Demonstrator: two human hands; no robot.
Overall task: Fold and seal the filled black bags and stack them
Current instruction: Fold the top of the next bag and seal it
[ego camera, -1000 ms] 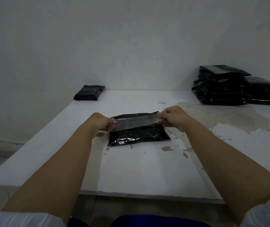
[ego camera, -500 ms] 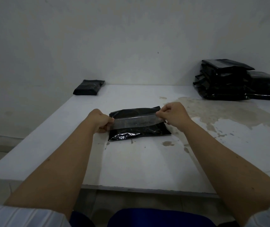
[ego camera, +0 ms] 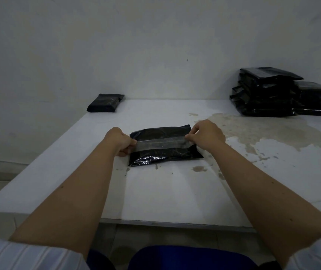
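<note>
From the head camera, a filled black bag [ego camera: 164,146] lies flat on the white table [ego camera: 165,195], a little beyond the table's middle and straight ahead at about 12 o'clock from the person's lap. A strip of clear tape [ego camera: 162,145] runs across the bag from side to side, stretched between the two hands. The left hand [ego camera: 119,142] sits at the bag's 9 o'clock edge, fingers curled shut and pinching the left end of the tape. The right hand [ego camera: 206,134] sits at the bag's 3 o'clock edge, thumb and forefinger closed on the right end of the tape, the other fingers loosely bent above the bag's corner. Whether the tape already touches the bag along its whole length cannot be told. At about 2 o'clock from the bag, well apart and against the wall [ego camera: 155,45], stands a stack of black bags [ego camera: 266,92], with a lower pile of black bags [ego camera: 315,98] just beside it on its right. At about 11 o'clock, near the table's far left corner, lies a single black bag [ego camera: 105,103]. A brownish stain [ego camera: 263,131] spreads over the table between the right hand and the stack. Both forearms are bare, with striped sleeves [ego camera: 29,256] at the bottom edge.
</note>
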